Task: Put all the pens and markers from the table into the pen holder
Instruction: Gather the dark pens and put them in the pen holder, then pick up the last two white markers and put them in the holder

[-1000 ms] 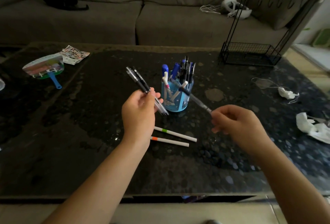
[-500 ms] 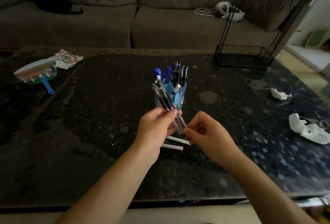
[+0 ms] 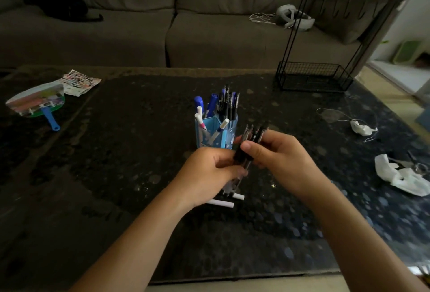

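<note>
A light-blue pen holder (image 3: 210, 137) stands mid-table with several blue and black pens and white markers in it. Just in front of it, my left hand (image 3: 209, 174) and my right hand (image 3: 279, 159) both grip a bundle of black pens (image 3: 250, 142). The bundle points up and away, its top ends beside the holder's right side. Two white markers (image 3: 221, 203) lie on the table under my left hand, mostly hidden by it.
The dark stone table (image 3: 116, 152) carries a hand fan (image 3: 37, 102) and a printed sheet (image 3: 80, 82) at the left, a black wire rack (image 3: 311, 76) at the back right, and crumpled white tissues (image 3: 402, 176) at the right. A sofa (image 3: 162, 24) stands behind.
My right hand went from a single pen near the holder to joining my left hand on the black pens. Both hands shifted right, in front of the holder.
</note>
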